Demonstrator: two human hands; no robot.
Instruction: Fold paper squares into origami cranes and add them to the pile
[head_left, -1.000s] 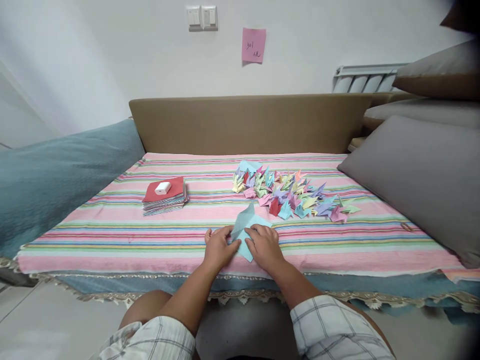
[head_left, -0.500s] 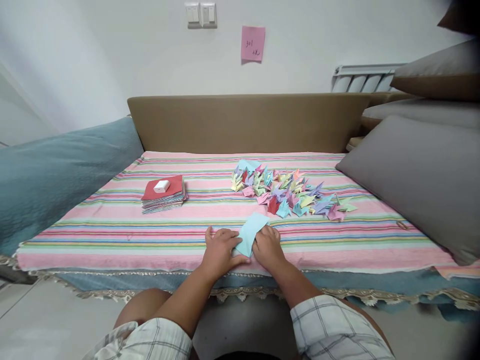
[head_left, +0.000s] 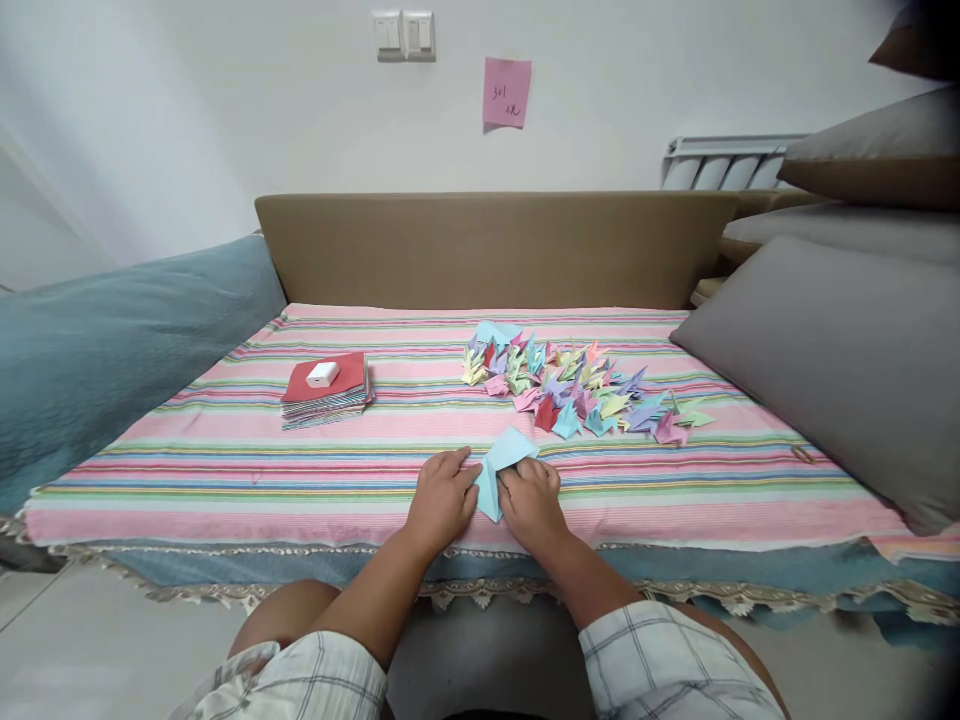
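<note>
A light blue sheet of origami paper (head_left: pixel 513 448), partly folded, lies on the striped cloth between my hands. One flap is raised at its upper right, and a narrow point faces me. My left hand (head_left: pixel 442 500) presses its fingertips on the paper's left edge; the thumb is mostly hidden. Curled fingers of my right hand (head_left: pixel 534 505) reach under the raised flap and grip the paper on its right side, so the fingertips are partly out of sight. Just beyond lies a spread of folded paper cranes (head_left: pixel 566 417) in several colours.
At the left, a stack of coloured paper (head_left: pixel 330 405) carries a small white block (head_left: pixel 322 374). A light blue paper piece (head_left: pixel 496 331) lies behind the cranes. Grey cushions (head_left: pixel 832 350) border the right, a blue-green bolster (head_left: pixel 135 340) the left. The striped cloth (head_left: pixel 225 470) covers the seat.
The paper's flap has lifted and opened toward the upper right, showing a narrow point below. My left thumb has drawn back from the near edge; my right fingers have moved slightly under the flap.
</note>
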